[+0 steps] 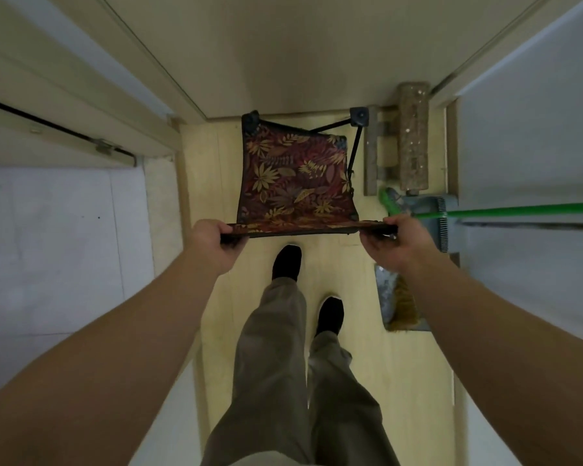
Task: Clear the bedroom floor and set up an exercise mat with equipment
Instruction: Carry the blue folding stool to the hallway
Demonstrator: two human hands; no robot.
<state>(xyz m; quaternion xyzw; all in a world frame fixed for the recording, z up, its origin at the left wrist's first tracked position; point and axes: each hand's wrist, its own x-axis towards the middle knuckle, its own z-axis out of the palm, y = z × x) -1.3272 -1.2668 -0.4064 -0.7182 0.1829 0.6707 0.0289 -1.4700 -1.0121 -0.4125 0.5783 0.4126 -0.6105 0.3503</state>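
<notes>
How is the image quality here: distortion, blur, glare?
Head view: heavy wide-angle distortion, the door frames splay outward; dim, even light, no glare; the folding chair and the left hand and right hand gripping it are reasonably sharp; corners look softer.

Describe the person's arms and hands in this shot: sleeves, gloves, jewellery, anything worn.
Both arms are bare from the frame's lower corners to the wrists: the left forearm and right forearm show no sleeve or cuff. The left hand and right hand wear no gloves, and no watch, bracelet or ring is visible on either.
</notes>
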